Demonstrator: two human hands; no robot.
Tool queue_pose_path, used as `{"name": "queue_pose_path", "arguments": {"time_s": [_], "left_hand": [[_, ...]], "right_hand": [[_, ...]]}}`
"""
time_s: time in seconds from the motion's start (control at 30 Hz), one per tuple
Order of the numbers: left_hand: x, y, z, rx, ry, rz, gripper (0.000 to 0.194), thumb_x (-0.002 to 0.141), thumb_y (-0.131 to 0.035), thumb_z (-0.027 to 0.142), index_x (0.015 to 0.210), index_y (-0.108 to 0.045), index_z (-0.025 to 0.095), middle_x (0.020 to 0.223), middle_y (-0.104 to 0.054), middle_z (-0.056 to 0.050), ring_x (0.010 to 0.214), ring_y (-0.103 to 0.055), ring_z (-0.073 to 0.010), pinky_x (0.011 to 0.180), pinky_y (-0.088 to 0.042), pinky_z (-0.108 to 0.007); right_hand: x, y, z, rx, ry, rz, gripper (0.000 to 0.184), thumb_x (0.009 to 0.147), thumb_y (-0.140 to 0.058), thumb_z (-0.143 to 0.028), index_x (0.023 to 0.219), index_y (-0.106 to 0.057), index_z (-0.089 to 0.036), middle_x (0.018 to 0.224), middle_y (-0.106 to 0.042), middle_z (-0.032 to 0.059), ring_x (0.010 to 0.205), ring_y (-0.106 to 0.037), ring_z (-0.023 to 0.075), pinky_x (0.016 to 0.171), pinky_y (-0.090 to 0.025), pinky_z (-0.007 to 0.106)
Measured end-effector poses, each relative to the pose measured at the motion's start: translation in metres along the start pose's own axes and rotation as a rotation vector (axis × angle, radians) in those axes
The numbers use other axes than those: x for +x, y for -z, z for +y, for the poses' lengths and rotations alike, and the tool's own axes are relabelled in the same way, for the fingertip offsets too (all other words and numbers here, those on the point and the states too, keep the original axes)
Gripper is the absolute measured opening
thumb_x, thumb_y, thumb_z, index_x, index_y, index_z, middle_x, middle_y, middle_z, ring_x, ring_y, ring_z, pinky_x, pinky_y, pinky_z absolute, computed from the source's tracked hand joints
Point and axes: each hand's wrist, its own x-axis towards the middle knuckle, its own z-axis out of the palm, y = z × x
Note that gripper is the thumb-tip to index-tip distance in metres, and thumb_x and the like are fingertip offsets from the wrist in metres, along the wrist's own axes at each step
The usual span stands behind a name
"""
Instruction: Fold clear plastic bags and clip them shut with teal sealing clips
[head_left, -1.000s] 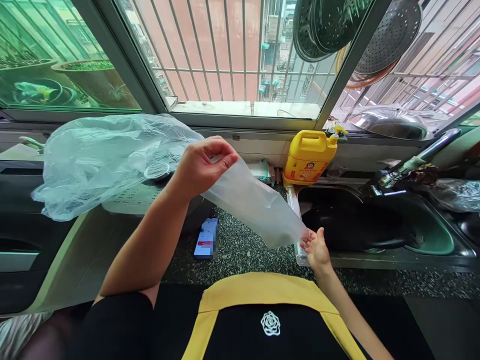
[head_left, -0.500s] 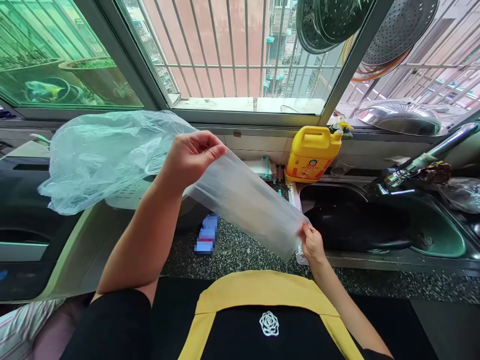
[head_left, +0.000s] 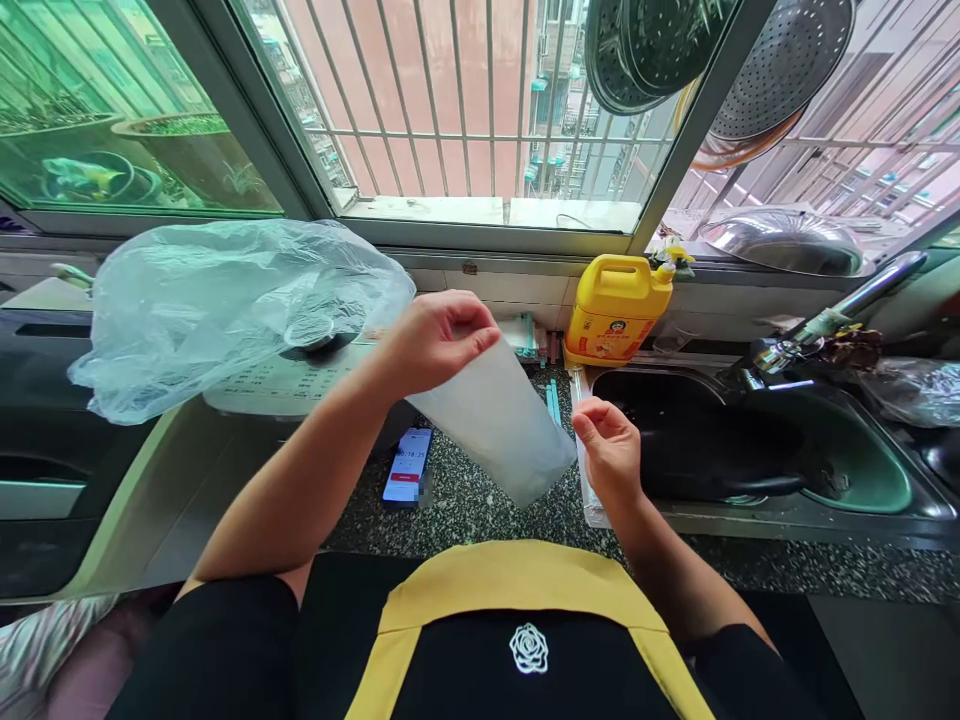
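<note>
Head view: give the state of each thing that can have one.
Left hand, pinching the plastic sleeve.
Plastic sleeve, slanting down from that hand.
Right hand, fingertips together, hold unclear.
Phone, screen lit.
Yellow jug, upright.
Large plastic bag, crumpled.
Faucet, no flow visible.
Metal colander, hanging.

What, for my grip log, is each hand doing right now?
Left hand: closed, pinching the translucent plastic piece.
Right hand: curled; whether it holds anything cannot be told.
</note>
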Motion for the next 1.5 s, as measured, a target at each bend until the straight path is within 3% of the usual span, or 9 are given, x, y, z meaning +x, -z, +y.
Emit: {"name": "queue_pose_path", "arguments": {"time_s": [0.23,0.33,0.5,0.67,0.87,1.1,1.23,1.33,1.5], "left_hand": [[-0.001,-0.009,0.008,0.036,-0.052,-0.083,0.017,0.078,-0.056,0.025,0.065,-0.062,0.015,0.067,-0.061,-0.002,0.063,-0.054,-0.0121,0.061,-0.042,-0.025],[0.001,-0.011,0.013,0.035,-0.078,-0.106,0.014,0.077,-0.058,0.022,0.066,-0.063,0.016,0.066,-0.061,-0.002,0.062,-0.053,-0.0116,0.06,-0.041,-0.025],[0.003,-0.012,0.022,0.011,-0.091,-0.155,0.01,0.075,-0.061,0.02,0.066,-0.063,0.016,0.066,-0.06,0.0,0.062,-0.052,-0.011,0.062,-0.04,-0.025],[-0.009,0.001,0.014,-0.039,-0.029,-0.119,0.015,0.071,-0.068,0.029,0.077,-0.064,0.016,0.073,-0.063,0.0,0.07,-0.055,-0.0123,0.067,-0.043,-0.026],[-0.038,0.018,-0.018,-0.183,0.163,-0.151,0.022,0.073,-0.066,0.036,0.076,-0.062,0.014,0.068,-0.06,-0.001,0.062,-0.053,-0.011,0.058,-0.043,-0.024],[-0.045,-0.002,-0.038,-0.528,0.153,0.09,0.03,0.07,-0.068,0.046,0.069,-0.062,0.017,0.067,-0.062,-0.001,0.063,-0.055,-0.0109,0.061,-0.046,-0.025],[-0.04,-0.004,-0.035,-0.58,0.127,0.075,0.028,0.069,-0.069,0.045,0.07,-0.063,0.017,0.067,-0.063,-0.001,0.064,-0.056,-0.0109,0.063,-0.047,-0.025],[-0.036,-0.001,-0.034,-0.611,0.112,0.053,0.029,0.069,-0.069,0.046,0.071,-0.064,0.018,0.069,-0.063,-0.002,0.065,-0.055,-0.0114,0.062,-0.047,-0.025],[-0.034,-0.003,-0.038,-0.675,0.112,0.196,0.031,0.07,-0.066,0.049,0.072,-0.063,0.019,0.073,-0.065,-0.003,0.068,-0.056,-0.012,0.063,-0.047,-0.026]], "right_hand": [[0.023,-0.025,-0.024,-0.04,0.099,-0.225,0.019,0.075,-0.069,-0.043,0.08,-0.062,-0.025,0.079,-0.06,-0.001,0.074,-0.053,0.0133,0.07,-0.043,0.027],[0.04,-0.036,-0.041,-0.16,0.171,-0.317,0.03,0.072,-0.071,-0.046,0.092,-0.064,-0.025,0.092,-0.063,0.0005,0.083,-0.055,0.0147,0.077,-0.043,0.029],[0.058,-0.053,-0.063,-0.24,0.18,-0.496,0.031,0.074,-0.067,-0.049,0.073,-0.062,-0.019,0.069,-0.059,-0.0016,0.069,-0.051,0.012,0.069,-0.041,0.027],[0.057,-0.053,-0.07,-0.197,0.172,-0.441,0.034,0.072,-0.069,-0.05,0.065,-0.059,-0.018,0.062,-0.055,-0.0028,0.061,-0.047,0.0095,0.061,-0.039,0.025],[0.057,-0.04,-0.07,-0.16,0.188,-0.313,0.032,0.071,-0.071,-0.05,0.067,-0.062,-0.019,0.065,-0.058,-0.0016,0.061,-0.049,0.0098,0.061,-0.042,0.025],[0.056,-0.031,-0.073,-0.142,0.204,-0.213,0.03,0.07,-0.072,-0.048,0.068,-0.063,-0.02,0.069,-0.062,-0.0009,0.066,-0.056,0.0113,0.067,-0.047,0.026],[0.053,-0.03,-0.087,-0.162,0.187,-0.194,0.03,0.068,-0.075,-0.047,0.079,-0.067,-0.02,0.074,-0.065,-0.0002,0.067,-0.057,0.0116,0.066,-0.047,0.025],[0.05,-0.034,-0.097,-0.239,0.217,-0.126,0.028,0.068,-0.074,-0.046,0.073,-0.066,-0.019,0.071,-0.065,0.0002,0.065,-0.056,0.0119,0.065,-0.048,0.026],[0.047,-0.038,-0.103,-0.328,0.26,-0.041,0.023,0.072,-0.071,-0.041,0.068,-0.063,-0.019,0.067,-0.063,-0.0006,0.063,-0.056,0.0117,0.065,-0.048,0.028]]}}
